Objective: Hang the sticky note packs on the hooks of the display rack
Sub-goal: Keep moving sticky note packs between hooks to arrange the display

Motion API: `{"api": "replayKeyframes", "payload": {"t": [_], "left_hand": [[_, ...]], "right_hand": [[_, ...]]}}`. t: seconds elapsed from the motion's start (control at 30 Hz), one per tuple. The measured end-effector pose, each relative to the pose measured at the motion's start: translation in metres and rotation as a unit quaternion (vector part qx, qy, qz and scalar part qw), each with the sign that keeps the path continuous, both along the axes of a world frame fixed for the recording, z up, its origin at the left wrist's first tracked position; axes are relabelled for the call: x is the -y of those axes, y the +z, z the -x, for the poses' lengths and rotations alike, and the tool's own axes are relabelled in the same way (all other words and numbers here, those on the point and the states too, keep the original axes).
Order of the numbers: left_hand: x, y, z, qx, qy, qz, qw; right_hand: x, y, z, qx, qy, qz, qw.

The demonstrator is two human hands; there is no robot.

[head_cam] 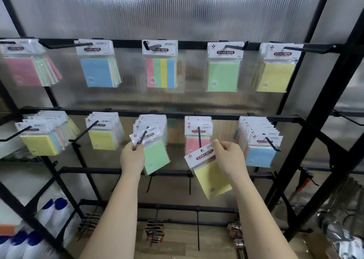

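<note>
- Pinching the header card of a green sticky note pack [155,156], the left hand [132,158] holds it at the tip of the middle hook [142,137] on the lower rail of the display rack [315,93]; the pack tilts, its card against the hook's end.
- The right hand [229,158] grips a yellow sticky note pack [211,177] by the upper right corner of its card, thumb and fingers curled around it; the pack hangs slanted, its card just below the next hook [199,138] to the right.
- That hook already carries a pink pack [194,145], partly hidden behind the yellow one.
- The lower rail also bears a fanned row with a yellow front [40,143] at far left, a second yellow group [102,138], and a long row ending in a blue pack [260,155] at right.
- The upper rail shows, left to right, a pink group [23,70], a blue pack [97,71], a striped four-colour pack [161,72], a green pack [223,75] and a yellow pack [277,76].
- White bottles with blue caps [53,211] stand at lower left, beyond the rack's frame.
- Small dark packets [154,231] hang low, under the arms.
</note>
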State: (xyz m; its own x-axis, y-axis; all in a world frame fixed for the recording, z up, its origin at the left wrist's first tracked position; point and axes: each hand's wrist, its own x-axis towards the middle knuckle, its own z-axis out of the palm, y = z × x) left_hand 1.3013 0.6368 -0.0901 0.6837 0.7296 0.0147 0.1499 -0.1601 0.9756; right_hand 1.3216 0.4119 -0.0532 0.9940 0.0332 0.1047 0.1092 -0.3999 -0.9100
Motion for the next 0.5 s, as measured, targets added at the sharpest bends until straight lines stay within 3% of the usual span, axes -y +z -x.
{"api": "replayKeyframes", "payload": {"t": [0.23,0.5], "left_hand": [[0.008,0.015,0.016,-0.012,0.028,0.001,1.0],[0.011,0.061,0.053,-0.13,0.041,-0.187,0.973]], "right_hand": [[0.016,0.012,0.002,0.031,-0.043,-0.066,0.996],[0.028,0.022,0.009,0.063,-0.088,-0.117,0.987]]}}
